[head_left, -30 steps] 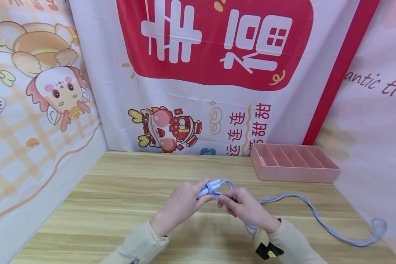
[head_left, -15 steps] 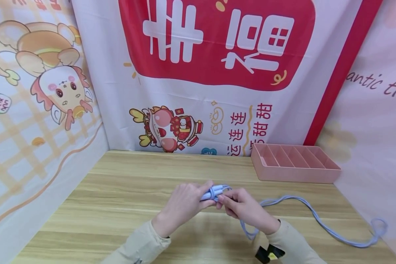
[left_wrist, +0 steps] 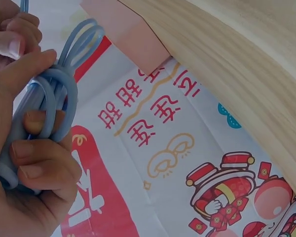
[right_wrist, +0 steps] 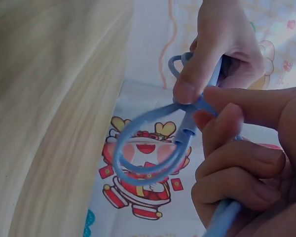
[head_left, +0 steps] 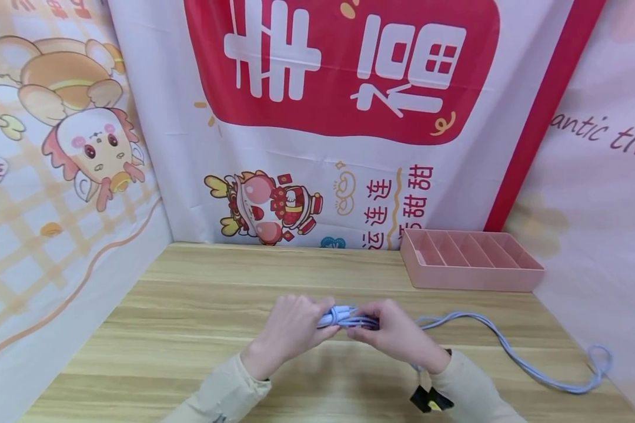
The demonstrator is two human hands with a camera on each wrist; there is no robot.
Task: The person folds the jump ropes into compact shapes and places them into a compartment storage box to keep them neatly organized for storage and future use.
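Observation:
A light blue jump rope is held between both hands, above the wooden table. My left hand grips its two slim handles, side by side with cord wrapped round them; in the left wrist view the fingers curl round this bundle. Just to the right, my right hand pinches cord beside the handle ends. The right wrist view shows a cord loop hanging by the handles' hollow ends, and cord running through the curled right fingers. Part of the handles is hidden in the left palm.
The doubled cord tail trails over the table to the right, ending in a loop near the right edge. A pink divided box stands at the back right. Printed cloth walls enclose the table at back and sides.
The handles have tilted from slanting to nearly level and dropped slightly. My right hand has drawn more cord alongside them, and the loop hanging below the right wrist has mostly gone from sight.

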